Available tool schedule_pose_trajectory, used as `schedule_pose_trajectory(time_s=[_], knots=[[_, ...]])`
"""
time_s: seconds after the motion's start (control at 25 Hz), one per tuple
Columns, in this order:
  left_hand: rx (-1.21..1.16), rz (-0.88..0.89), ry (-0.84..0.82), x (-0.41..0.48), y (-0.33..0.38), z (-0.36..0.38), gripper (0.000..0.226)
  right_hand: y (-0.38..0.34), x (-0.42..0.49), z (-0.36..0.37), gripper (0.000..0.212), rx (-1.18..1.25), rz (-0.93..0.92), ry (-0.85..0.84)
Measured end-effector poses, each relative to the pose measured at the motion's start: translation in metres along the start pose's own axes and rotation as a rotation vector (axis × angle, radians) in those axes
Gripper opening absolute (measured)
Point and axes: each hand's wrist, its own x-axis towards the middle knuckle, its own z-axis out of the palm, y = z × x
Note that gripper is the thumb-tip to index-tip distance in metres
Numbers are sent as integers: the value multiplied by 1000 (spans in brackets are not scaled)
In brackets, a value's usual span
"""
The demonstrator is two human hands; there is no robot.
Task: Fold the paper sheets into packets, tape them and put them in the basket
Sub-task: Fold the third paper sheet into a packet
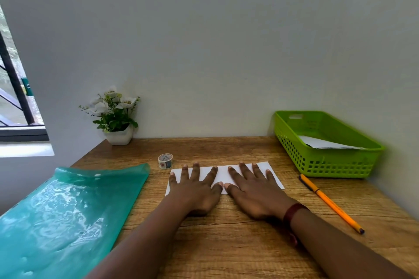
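A folded white paper sheet (223, 171) lies flat in the middle of the wooden table (226, 240). My left hand (195, 188) presses on its left half, palm down with fingers spread. On the right half rests my right hand (254, 190), also flat and spread; the two thumbs nearly touch. A small roll of patterned tape (165, 160) stands just beyond the paper's left corner. The green plastic basket (326, 163) sits at the back right with a white paper packet (326, 142) inside.
An orange pen (331, 203) lies diagonally to the right of the paper. A teal plastic folder (63, 217) covers the table's left side. A white pot of artificial flowers (115, 118) stands at the back left against the wall.
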Motion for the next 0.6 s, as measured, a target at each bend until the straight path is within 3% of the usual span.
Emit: schedule_pose_trajectory(time_s=[0.44, 0.52, 0.6], knots=[[-38, -8, 16, 2, -2, 0, 67, 10, 4, -2, 71, 3, 92, 26], [-77, -30, 144, 1, -2, -4, 67, 12, 6, -1, 70, 35, 90, 74], [-113, -65, 429, 0, -6, -12, 56, 14, 8, -3, 66, 124, 81, 175]])
